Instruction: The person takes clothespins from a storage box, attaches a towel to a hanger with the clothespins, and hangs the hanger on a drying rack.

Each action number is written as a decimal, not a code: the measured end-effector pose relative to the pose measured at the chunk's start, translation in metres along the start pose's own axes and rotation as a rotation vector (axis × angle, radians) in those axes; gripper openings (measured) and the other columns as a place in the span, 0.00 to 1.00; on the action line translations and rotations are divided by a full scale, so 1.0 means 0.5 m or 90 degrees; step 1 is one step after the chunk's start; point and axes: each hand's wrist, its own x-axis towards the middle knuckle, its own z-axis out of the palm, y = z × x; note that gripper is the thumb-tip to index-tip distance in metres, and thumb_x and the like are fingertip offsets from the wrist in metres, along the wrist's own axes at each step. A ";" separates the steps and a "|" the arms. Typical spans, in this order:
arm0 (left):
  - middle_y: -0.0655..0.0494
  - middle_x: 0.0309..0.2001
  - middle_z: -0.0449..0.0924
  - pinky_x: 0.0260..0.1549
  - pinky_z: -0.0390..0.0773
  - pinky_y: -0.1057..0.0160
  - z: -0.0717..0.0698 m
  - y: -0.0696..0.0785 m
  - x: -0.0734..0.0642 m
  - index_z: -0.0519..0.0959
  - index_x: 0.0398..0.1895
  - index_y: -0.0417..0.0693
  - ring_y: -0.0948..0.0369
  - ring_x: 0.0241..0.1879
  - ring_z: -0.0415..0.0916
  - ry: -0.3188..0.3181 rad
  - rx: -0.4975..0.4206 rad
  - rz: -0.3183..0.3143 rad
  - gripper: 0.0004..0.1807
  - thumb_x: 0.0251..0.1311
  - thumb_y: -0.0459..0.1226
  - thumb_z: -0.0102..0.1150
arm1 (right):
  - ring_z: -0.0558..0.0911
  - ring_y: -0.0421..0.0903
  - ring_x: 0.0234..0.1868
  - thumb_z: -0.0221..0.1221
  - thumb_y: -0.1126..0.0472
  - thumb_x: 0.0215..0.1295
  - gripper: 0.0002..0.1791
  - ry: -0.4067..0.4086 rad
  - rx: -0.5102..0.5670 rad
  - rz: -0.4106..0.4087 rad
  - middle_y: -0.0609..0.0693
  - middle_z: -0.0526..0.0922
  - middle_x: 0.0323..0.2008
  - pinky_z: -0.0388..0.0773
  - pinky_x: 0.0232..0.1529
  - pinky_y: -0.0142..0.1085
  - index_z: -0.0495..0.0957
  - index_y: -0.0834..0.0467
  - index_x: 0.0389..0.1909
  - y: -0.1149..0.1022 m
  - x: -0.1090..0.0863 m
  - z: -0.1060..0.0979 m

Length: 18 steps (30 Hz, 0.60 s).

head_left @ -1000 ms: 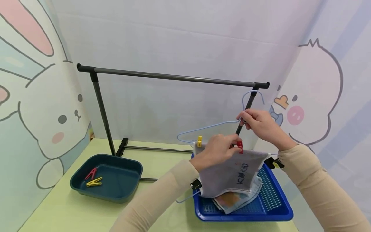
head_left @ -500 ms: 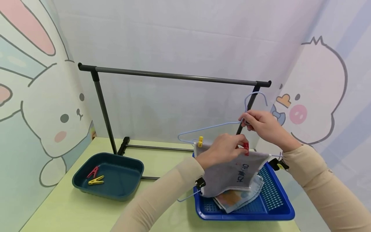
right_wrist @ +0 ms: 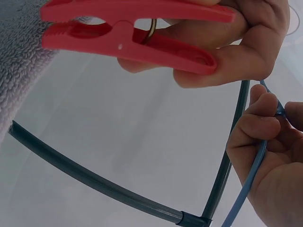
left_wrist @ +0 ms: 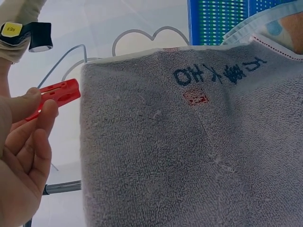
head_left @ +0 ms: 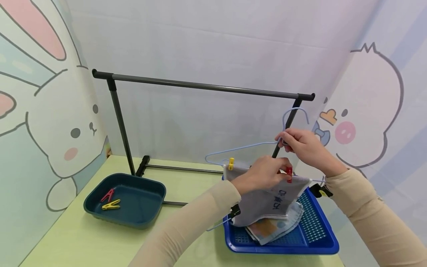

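Note:
My left hand (head_left: 267,172) pinches a red clothespin (left_wrist: 59,92) between thumb and fingers, near the right part of the towel's top edge. In the right wrist view, the clothespin (right_wrist: 128,42) has its nose end close to the towel; whether they touch I cannot tell. Up at the neck of a light blue wire hanger (head_left: 240,148), my right hand (head_left: 301,146) grips the wire below the hook. The grey towel (head_left: 260,204), with dark lettering, hangs over the hanger's lower bar. A yellow clothespin (head_left: 231,163) sits on its left top corner.
Under the towel stands a blue basket (head_left: 328,241) with folded cloths (head_left: 273,229) inside. To the left, a dark teal basin (head_left: 140,218) holds a red clothespin (head_left: 107,195) and a yellow one. Behind rises a dark clothes rack (head_left: 200,85), its bar above the hanger.
My left hand has slid to the right along the towel's top edge with the red clothespin. The right hand still holds the hanger's neck, and the view has shifted slightly.

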 end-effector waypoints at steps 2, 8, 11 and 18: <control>0.69 0.40 0.83 0.27 0.67 0.80 0.003 0.000 0.003 0.78 0.43 0.57 0.76 0.31 0.75 -0.002 0.009 -0.001 0.09 0.61 0.45 0.61 | 0.70 0.46 0.23 0.44 0.58 0.75 0.17 -0.001 0.002 -0.001 0.51 0.76 0.26 0.65 0.21 0.32 0.80 0.61 0.41 0.002 0.001 0.001; 0.70 0.38 0.83 0.28 0.67 0.80 0.014 0.007 0.016 0.79 0.43 0.57 0.77 0.30 0.74 -0.013 0.031 0.012 0.09 0.61 0.45 0.61 | 0.72 0.47 0.24 0.44 0.58 0.75 0.17 0.001 -0.001 -0.004 0.52 0.76 0.26 0.68 0.24 0.31 0.80 0.61 0.41 0.005 -0.002 -0.001; 0.71 0.37 0.83 0.28 0.66 0.80 0.018 0.010 0.020 0.79 0.43 0.57 0.78 0.29 0.73 -0.018 0.032 0.017 0.09 0.61 0.45 0.60 | 0.72 0.47 0.24 0.43 0.58 0.75 0.17 0.001 -0.004 -0.007 0.52 0.76 0.26 0.68 0.26 0.31 0.80 0.61 0.41 0.006 -0.003 -0.003; 0.71 0.38 0.82 0.26 0.66 0.79 0.026 0.016 0.029 0.78 0.46 0.57 0.78 0.25 0.71 -0.036 0.028 0.013 0.10 0.63 0.44 0.58 | 0.72 0.47 0.25 0.43 0.58 0.75 0.17 -0.001 -0.005 -0.005 0.52 0.76 0.26 0.69 0.28 0.31 0.80 0.60 0.41 0.006 -0.010 -0.009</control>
